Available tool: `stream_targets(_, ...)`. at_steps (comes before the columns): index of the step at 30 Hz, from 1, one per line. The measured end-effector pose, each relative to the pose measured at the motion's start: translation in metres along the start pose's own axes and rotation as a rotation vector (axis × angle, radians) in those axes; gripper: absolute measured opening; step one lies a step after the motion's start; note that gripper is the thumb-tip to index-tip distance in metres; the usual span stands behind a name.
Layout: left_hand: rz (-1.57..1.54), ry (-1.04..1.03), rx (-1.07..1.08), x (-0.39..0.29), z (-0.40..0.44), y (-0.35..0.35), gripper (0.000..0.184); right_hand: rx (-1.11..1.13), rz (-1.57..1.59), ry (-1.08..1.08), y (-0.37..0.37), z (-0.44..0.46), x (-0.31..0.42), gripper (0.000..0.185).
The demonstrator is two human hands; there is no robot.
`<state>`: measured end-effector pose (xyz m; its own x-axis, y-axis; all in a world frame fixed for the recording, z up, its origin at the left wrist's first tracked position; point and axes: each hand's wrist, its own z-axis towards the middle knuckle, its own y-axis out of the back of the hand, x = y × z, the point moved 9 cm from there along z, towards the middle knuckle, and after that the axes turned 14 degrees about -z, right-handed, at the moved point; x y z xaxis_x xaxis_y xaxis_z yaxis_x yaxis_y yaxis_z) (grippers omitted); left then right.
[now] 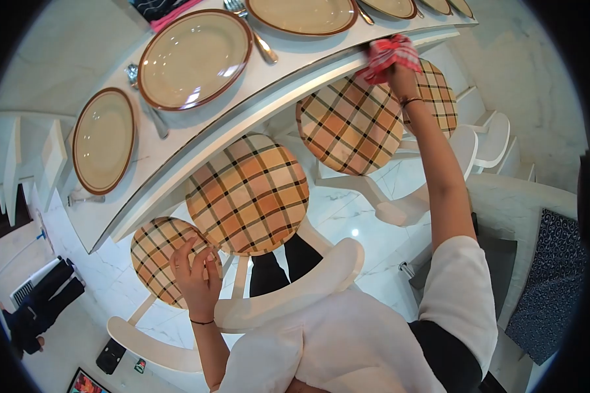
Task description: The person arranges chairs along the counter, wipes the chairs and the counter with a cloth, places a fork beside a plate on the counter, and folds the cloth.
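At one o'clock I had the right hand [403,80] gripping a bunched red checked cloth [390,57] by the edge of the white table [152,164], above the plaid seats [351,124]. At eight o'clock I had the left hand [199,278] released, fingers spread over another plaid seat [152,259]; contact I couldn't tell. Cream plates [195,59] lay from nine to one o'clock.

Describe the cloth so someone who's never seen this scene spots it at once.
Find the long white table set with brown-rimmed plates. At its edge, the outstretched right hand grips a bunched cloth. It is red-and-white checked, unlike the tan, orange and black plaid round seats beside it.
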<state>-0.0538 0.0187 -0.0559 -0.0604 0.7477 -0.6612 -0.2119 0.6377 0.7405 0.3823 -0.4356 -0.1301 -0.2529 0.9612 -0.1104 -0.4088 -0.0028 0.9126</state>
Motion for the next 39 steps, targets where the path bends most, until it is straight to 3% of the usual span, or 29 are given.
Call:
stream_targets(1,0.003,-0.004,0.005,-0.004,0.004,-0.004,0.013,0.129,0.035,-0.148,-0.009,0.002,-0.028,0.021)
stream_targets(2,-0.012,-0.010,0.018,-0.009,0.007,-0.009,0.012,0.112,-0.005,-0.199,-0.012,0.005,-0.043,0.024)
stream_targets(4,-0.026,-0.024,0.040,-0.015,0.013,-0.017,0.012,-0.014,-0.021,-0.181,0.016,0.008,-0.019,0.026)
stream_targets(5,-0.025,-0.039,0.049,-0.019,0.016,-0.021,0.012,0.051,-0.045,-0.171,0.016,0.007,-0.004,0.026)
stream_targets(8,-0.020,-0.068,0.092,-0.031,0.026,-0.032,0.014,0.259,0.112,-0.003,0.015,-0.021,0.064,0.026)
stream_targets(9,-0.013,-0.073,0.104,-0.036,0.030,-0.036,0.015,0.433,0.258,0.109,0.018,-0.032,0.099,0.027)
stream_targets(10,-0.019,-0.077,0.117,-0.036,0.032,-0.040,0.015,0.198,0.314,0.394,0.015,-0.045,0.128,0.030)
stream_targets(11,-0.010,-0.074,0.126,-0.036,0.035,-0.043,0.016,-0.044,0.109,0.516,0.089,-0.039,0.166,0.025)
stream_targets(12,-0.001,-0.071,0.136,-0.038,0.039,-0.045,0.016,-0.274,0.460,0.696,0.086,-0.051,0.159,0.030)
stream_targets(14,0.001,-0.057,0.159,-0.036,0.048,-0.049,0.016,-0.180,0.491,0.559,0.034,-0.031,0.121,0.034)
stream_targets(15,0.011,-0.062,0.170,-0.033,0.052,-0.049,0.016,-0.372,0.215,0.717,0.052,-0.028,0.117,0.031)
stream_targets(17,0.071,-0.008,0.155,-0.025,0.064,-0.048,0.020,-0.272,0.067,0.542,0.062,-0.009,0.084,0.026)
stream_targets(18,0.092,0.025,0.105,-0.021,0.070,-0.046,0.025,-0.199,0.065,0.451,0.052,0.001,0.061,0.020)
stream_targets(19,0.138,0.069,0.105,-0.014,0.074,-0.045,0.041,-0.182,0.049,0.312,0.026,0.009,0.021,0.019)
stream_targets(20,0.138,0.064,0.107,-0.009,0.078,-0.046,0.041,-0.163,0.035,0.174,0.002,0.014,-0.021,0.018)
stream_targets(22,0.181,0.090,0.033,0.006,0.082,-0.044,0.057,0.166,0.275,-0.351,-0.027,0.019,-0.099,0.027)
stream_targets(25,0.293,0.087,0.103,0.028,0.079,-0.057,0.065,0.031,0.072,-0.319,0.011,0.038,-0.093,0.030)
stream_targets(28,0.315,0.075,0.056,0.033,0.076,-0.063,0.068,0.149,0.091,-0.243,0.020,0.020,-0.045,0.030)
stream_targets(34,0.269,0.094,0.052,0.027,0.079,-0.059,0.073,0.149,0.263,-0.067,0.040,-0.016,0.062,0.026)
stream_targets(39,0.312,0.072,0.064,0.027,0.074,-0.059,0.076,0.123,0.326,-0.013,0.020,-0.014,0.049,0.019)
